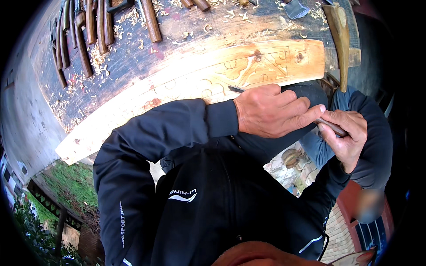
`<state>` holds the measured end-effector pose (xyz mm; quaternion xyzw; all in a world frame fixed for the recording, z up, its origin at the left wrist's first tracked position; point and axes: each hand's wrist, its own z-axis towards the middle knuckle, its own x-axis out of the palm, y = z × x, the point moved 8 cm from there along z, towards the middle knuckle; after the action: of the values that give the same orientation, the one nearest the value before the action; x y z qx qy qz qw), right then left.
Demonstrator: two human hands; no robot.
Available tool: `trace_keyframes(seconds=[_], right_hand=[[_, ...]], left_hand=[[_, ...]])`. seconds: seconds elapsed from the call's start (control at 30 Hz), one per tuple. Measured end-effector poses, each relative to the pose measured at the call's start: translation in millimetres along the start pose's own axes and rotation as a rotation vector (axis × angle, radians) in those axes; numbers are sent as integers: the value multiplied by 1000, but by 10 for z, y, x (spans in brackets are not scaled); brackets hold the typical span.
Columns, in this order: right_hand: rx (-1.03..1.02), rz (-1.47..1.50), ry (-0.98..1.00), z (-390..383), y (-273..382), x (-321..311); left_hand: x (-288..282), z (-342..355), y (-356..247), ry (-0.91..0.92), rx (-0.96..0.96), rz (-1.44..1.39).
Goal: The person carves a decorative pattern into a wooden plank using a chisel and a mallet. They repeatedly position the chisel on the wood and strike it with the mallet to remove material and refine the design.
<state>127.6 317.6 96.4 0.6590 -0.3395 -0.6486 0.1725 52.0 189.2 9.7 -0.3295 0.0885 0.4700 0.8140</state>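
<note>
A long pale wooden board (306, 62) lies across the bench, with pencilled curves along it and carved relief lines toward its right end. Both of my hands hold one carving chisel (335, 127) slantwise over the board's near edge. My left hand (270, 111) is closed around its shaft, knuckles up, covering most of the metal. Past those fingers, the dark blade tip shows at the board's surface, beside the carved lines. Farther right, my right hand (347, 135) grips the brown wooden handle, thumb and fingers pressed together on it.
Several wooden-handled chisels (82, 42) lie at the bench's (191, 31) far left, among wood shavings. A wooden mallet (338, 33) rests at the right end, near a grey block (296, 9). Another person's dark sleeve (377, 133) and jeans are close on my right.
</note>
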Motion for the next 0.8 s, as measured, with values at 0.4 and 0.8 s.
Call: trace_keyframes(seconds=[0.4, 0.8], right_hand=[[110, 15, 54, 137, -43, 9], [104, -7, 26, 36, -16, 59]], left_hand=[[-7, 3, 13, -24, -35, 9], [-53, 7, -2, -2, -61, -48]])
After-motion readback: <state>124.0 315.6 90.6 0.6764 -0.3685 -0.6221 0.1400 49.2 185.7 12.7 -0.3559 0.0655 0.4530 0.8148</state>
